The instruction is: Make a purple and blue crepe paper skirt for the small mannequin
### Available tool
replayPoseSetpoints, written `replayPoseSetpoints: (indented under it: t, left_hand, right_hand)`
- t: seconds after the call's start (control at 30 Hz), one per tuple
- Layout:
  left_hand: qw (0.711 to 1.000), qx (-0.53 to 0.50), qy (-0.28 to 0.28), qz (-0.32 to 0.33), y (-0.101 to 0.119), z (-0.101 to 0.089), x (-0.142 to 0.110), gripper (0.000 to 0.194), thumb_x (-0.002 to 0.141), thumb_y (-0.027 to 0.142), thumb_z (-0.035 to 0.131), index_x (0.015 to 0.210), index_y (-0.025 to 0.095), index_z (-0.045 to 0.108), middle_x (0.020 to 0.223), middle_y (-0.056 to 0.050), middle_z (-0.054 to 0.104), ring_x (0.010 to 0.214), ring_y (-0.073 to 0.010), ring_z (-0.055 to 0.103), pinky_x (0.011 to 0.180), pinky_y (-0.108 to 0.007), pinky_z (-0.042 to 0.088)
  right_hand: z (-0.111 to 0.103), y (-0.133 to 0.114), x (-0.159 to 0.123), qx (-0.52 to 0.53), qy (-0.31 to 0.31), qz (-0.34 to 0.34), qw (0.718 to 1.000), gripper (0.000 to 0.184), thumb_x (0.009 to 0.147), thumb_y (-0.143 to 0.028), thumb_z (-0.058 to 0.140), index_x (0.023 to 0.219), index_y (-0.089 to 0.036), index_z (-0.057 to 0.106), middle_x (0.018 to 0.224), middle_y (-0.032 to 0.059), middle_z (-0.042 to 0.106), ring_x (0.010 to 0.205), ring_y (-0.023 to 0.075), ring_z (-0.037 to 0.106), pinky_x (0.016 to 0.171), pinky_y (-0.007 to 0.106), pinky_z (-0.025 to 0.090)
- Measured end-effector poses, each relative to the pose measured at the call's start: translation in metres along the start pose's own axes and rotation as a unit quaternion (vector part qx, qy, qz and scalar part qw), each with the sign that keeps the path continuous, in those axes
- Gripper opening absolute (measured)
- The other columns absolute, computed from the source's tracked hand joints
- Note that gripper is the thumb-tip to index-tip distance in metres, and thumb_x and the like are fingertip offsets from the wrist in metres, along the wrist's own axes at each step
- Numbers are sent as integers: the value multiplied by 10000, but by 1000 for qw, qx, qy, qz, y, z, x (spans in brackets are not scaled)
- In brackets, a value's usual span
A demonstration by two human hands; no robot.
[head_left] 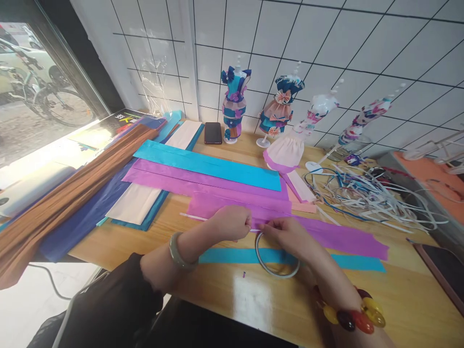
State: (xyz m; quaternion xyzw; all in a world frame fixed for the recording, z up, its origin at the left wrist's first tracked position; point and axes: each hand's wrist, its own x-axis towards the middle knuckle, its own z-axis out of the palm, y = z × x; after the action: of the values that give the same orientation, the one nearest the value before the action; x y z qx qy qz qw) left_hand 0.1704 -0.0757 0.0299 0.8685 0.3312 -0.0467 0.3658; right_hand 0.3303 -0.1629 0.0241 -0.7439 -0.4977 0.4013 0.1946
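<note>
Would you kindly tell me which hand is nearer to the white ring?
Right. The right hand has its fingers at the far edge of the white ring; the left hand is closed, just off to the left.

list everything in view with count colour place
table: 1, light wood, foreground
wall: 1, white, back
dress forms: 4, multicoloured, back
phone: 1, dark, back
blue strips: 2, bright blue, centre
purple strips: several, purple, centre
cream strip: 1, cream, left
teal strip: 1, teal, under cream strip
brown cloth: 1, brown, left
navy cloth: 1, navy, left
cords: many, mostly white, right
slab: 1, dark, right edge
bicycle: 1, pale, outside left
ring: 1, whitish, centre
bangle: 1, greenish, left wrist
bracelet: 1, red, yellow, dark, right wrist
left hand: 1, bare, centre
right hand: 1, bare, at ring
</note>
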Motion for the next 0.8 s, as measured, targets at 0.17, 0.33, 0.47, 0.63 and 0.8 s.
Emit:
replayPoseSetpoints:
  t: [0.17, 0.33, 0.47, 0.63, 0.8]
  left_hand:
    - [1000, 1, -9, -10, 1, -1, 0, 139, 744, 225, 440, 780, 206, 573, 626, -6, 659, 549, -151, 602, 538, -259, 385]
    - [1000, -7, -13, -17, 1, -2, -1, 122, 739, 229, 447, 769, 210, 564, 673, 3, 672, 516, -139, 594, 519, -254, 375]
    - [1000, -5, -10, -17, 3, -3, -1, 108, 739, 224, 447, 751, 204, 552, 665, 5, 668, 505, -134, 588, 508, -252, 358]
    - [1000, -12, -14, -15, 2, -3, -1, 102, 741, 233, 449, 741, 199, 545, 675, 5, 662, 473, -122, 573, 510, -254, 358]
    - [1000, -7, -9, -6, 0, -2, 0, 121, 750, 252, 439, 740, 201, 549, 658, 13, 656, 483, -125, 577, 526, -257, 359]
  right_hand:
    - [-23, 5, -16, 10, 6, 24, 1000, 399, 692, -562, 545, 560, -189, 497, 500, -46, 360, 470, 84, 287, 435, 235, 210]
    - [-43, 16, -31, 31, 3, 94, 995, 429, 645, -615, 583, 588, -203, 476, 488, -70, 307, 430, 67, 236, 410, 229, 165]
    - [-56, 37, -35, 53, -18, 124, 991, 457, 660, -651, 573, 638, -202, 486, 483, -82, 324, 415, 60, 239, 408, 229, 164]
    - [-59, 57, -37, 87, -39, 152, 984, 489, 649, -687, 575, 656, -203, 506, 435, -107, 270, 384, 58, 205, 393, 234, 144]
    - [-60, 60, -41, 105, -29, 134, 985, 501, 640, -678, 602, 633, -185, 519, 444, -107, 261, 411, 49, 181, 409, 230, 119]
